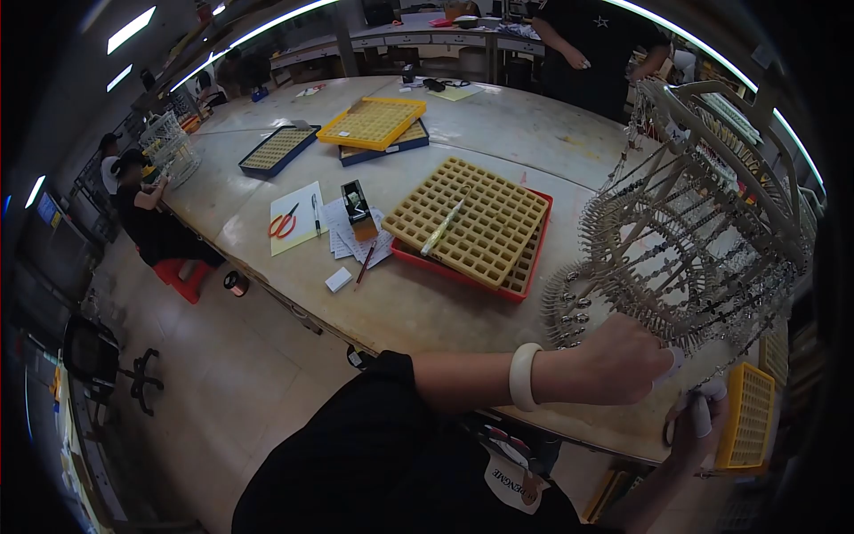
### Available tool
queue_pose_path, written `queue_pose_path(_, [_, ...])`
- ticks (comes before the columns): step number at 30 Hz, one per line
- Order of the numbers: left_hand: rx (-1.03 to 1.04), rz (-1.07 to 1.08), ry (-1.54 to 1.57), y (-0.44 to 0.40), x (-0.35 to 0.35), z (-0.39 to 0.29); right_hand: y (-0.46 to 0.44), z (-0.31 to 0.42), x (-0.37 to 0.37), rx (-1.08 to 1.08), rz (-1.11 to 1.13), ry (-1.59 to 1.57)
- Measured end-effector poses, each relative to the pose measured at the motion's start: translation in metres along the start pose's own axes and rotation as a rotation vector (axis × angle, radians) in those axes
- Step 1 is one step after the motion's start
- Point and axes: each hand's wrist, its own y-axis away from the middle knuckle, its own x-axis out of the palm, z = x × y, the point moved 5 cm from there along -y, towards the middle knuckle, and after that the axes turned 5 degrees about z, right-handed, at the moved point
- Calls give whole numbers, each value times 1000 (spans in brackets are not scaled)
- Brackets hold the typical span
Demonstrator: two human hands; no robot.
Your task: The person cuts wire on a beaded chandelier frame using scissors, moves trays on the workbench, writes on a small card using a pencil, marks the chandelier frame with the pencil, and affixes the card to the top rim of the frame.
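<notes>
My left hand (620,360), with a white bangle on its wrist, is closed near the lower edge of a metal rack (694,240) hung with many chains and small pieces. White covers show on its fingertips; what they pinch is too small to tell. Lower right, my right hand (698,423) also has white-covered fingertips and is closed around something dark, perhaps a tool handle, at the lower end of a hanging chain. A yellow grid tray (749,416) is just right of my right hand.
On the table (427,311) lie a beige grid tray (471,214) over a red tray (535,276), yellow tray (372,123), blue tray (278,149), scissors (284,222), papers and a black box (358,206). One person stands across; others sit at left.
</notes>
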Motion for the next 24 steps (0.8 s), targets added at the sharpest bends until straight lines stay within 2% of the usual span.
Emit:
queue_pose_path(2, [5,19,-2,-1,1,-1,2,-5,-9,16,-163,116])
queue_pose_path(6, [-11,-25,2,-3,-1,-1,-6,-9,3,35,-189,165])
queue_pose_path(8, [-9,-24,5,-3,-1,-1,-6,-14,5,59,-285,126])
queue_pose_path(12, [-32,32,-2,-3,-5,-2,-3,-14,8,36,-251,97])
queue_pose_path(14, [-45,77,1,-3,-3,-1,0,-8,13,-57,-263,156])
queue_pose_path(20, [-44,52,-26,-2,2,-4,3,-10,2,40,-236,133])
queue_pose_path(24, [-38,98,-41,-2,5,-7,4,-18,5,-1,-277,163])
